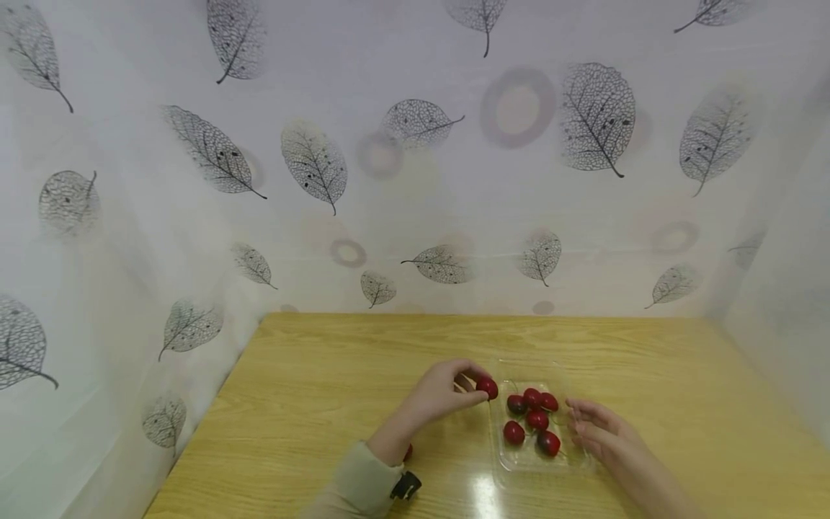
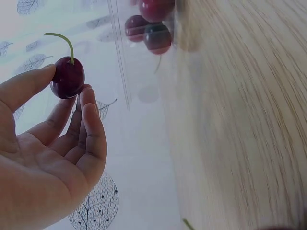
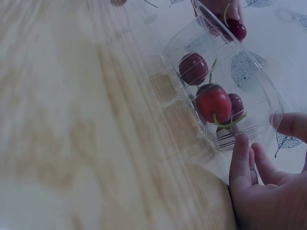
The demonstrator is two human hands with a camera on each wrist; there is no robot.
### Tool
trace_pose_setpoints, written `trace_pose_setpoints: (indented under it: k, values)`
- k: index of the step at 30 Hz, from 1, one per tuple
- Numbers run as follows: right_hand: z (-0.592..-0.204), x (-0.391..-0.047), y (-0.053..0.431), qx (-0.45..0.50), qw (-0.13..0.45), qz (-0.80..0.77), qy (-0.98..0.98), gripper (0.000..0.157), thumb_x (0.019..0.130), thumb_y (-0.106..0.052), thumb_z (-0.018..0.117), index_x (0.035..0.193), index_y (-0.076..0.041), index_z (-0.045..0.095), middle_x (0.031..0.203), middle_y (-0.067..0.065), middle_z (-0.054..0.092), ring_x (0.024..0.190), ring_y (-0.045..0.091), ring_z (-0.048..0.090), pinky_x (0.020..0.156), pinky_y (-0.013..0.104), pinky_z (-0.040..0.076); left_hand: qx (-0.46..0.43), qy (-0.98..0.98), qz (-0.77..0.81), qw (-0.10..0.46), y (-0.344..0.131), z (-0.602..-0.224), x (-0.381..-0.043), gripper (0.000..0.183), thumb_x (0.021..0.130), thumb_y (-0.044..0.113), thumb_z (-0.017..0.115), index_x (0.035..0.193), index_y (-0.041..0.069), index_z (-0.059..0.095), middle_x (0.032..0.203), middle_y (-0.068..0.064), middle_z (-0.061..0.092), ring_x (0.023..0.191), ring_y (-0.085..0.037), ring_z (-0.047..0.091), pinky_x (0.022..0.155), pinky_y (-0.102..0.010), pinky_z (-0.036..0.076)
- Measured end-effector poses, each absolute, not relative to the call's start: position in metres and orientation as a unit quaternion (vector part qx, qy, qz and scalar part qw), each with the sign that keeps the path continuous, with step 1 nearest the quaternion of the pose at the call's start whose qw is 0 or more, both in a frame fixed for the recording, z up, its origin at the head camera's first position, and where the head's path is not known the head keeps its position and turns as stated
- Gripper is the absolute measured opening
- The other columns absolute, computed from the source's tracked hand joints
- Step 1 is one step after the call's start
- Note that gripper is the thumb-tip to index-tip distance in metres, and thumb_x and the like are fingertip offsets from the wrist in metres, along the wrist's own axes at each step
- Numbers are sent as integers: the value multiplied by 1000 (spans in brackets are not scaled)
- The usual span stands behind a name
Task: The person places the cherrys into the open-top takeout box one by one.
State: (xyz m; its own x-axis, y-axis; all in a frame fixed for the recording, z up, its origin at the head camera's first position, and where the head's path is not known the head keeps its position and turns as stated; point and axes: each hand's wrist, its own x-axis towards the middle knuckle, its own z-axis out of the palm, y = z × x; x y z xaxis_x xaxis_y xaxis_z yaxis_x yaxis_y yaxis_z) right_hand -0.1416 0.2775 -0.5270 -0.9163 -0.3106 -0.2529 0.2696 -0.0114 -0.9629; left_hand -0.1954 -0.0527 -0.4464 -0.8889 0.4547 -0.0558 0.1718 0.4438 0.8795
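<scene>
Between thumb and fingertips, my left hand (image 1: 444, 389) pinches a dark red cherry (image 1: 487, 388) at the left edge of a clear plastic container (image 1: 519, 465). Its green stem curves upward from the cherry (image 2: 68, 79) in the left wrist view. Inside the container lie several red cherries (image 1: 537, 419), some with stems showing. At the container's right side, my right hand (image 1: 606, 432) has its fingers spread and fairly straight. In the right wrist view, fingertips (image 3: 241, 141) of that hand meet the container's end wall and rim.
Another cherry (image 1: 408, 453) lies on the wooden table (image 1: 311, 404), mostly hidden behind my left forearm. A dark clip-like object (image 1: 405, 486) sits by the left sleeve cuff (image 1: 372, 476). White sheeting (image 1: 415, 194) with leaf prints borders the table at the back and sides.
</scene>
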Motion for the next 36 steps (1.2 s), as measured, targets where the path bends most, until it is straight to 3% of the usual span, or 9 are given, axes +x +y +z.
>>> trace_pose_setpoints:
  k: [7,14,23,36]
  values:
    - [-527,-141,277,-24,203,-716,667,44,112,-11,47,154,0,41,126,-29,64,116,-6,62,99,17,55,199,821,512,154,-38,-445,-192,25,92,10,81,117,8,75,106,-6,75,85,-3,63,77,-16,56]
    - [-527,-140,278,-20,209,-714,668,51,112,-11,46,158,7,31,125,-31,63,116,-8,62,99,16,54,211,819,508,161,-24,-445,-188,25,92,10,81,117,10,75,101,0,74,82,0,62,73,-16,56]
    - [-530,-141,281,-47,205,-729,651,35,113,-10,44,148,-11,46,128,-31,64,118,-7,62,99,15,55,226,819,498,175,-11,-444,-183,27,92,9,81,119,8,74,102,-1,74,81,2,61,73,-14,55]
    - [-528,-141,279,-41,206,-720,662,44,113,-11,44,155,1,38,128,-31,63,118,-9,61,99,16,55,238,821,488,176,1,-450,-178,29,88,3,83,115,9,76,99,2,73,82,3,60,73,-13,54]
